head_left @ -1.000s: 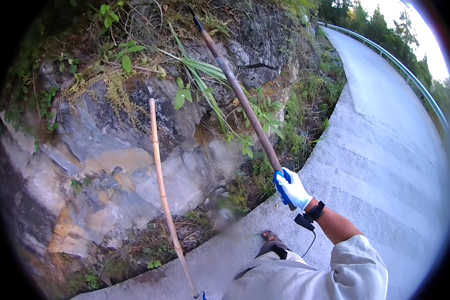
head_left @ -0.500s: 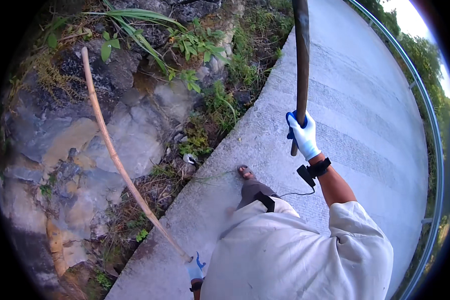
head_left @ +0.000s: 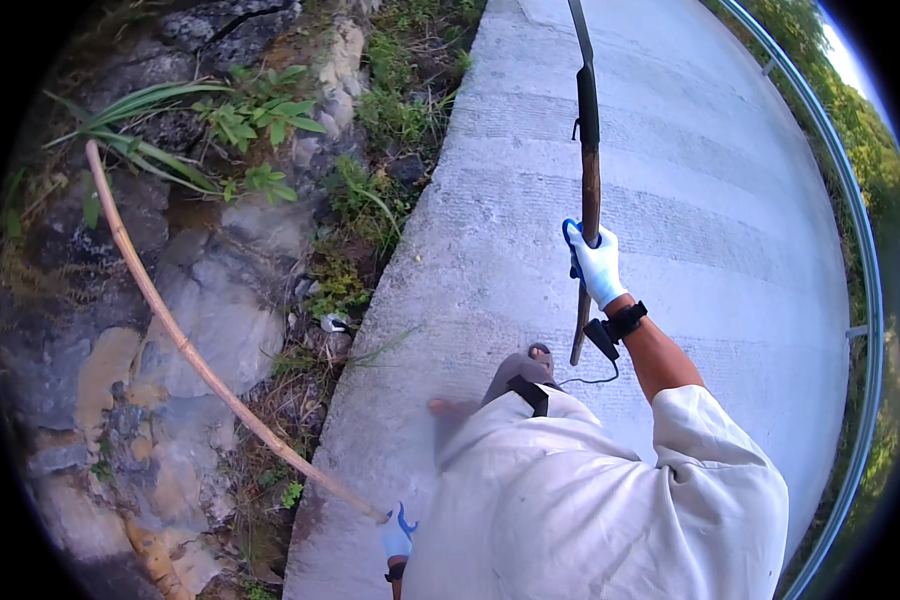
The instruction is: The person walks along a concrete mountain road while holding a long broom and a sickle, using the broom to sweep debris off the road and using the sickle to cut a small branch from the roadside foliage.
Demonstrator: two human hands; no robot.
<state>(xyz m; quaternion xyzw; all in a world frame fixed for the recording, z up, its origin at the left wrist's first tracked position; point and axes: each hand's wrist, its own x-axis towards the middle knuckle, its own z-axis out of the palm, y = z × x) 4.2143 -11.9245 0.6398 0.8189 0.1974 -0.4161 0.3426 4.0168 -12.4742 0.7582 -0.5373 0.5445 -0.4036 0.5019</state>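
Note:
My right hand [head_left: 598, 268], in a white glove with blue palm and fingers, is closed around the brown wooden handle of a long-handled tool [head_left: 590, 185]. This tool is upright in the view, its dark metal head [head_left: 588, 105] narrowing toward the top edge, with a small hook on one side. Low in the view is my left hand [head_left: 397, 540], gloved alike and partly hidden by my shirt. It grips the near end of a long, pale, curved wooden pole [head_left: 185, 345]. The pole slants up to the left across the rock, its far tip by some long green leaves [head_left: 145, 105].
A rough rock face [head_left: 210, 310] with plants and a weedy strip borders the concrete path [head_left: 510, 240] on the left. A metal guardrail [head_left: 863, 260] curves along the right edge, with trees beyond. Something small and white [head_left: 334, 322] lies among the weeds.
The rock and path edge have shifted left in the view as I walk. More of the right-hand tool shows, including its metal head. The pole's far tip now meets the long leaves.

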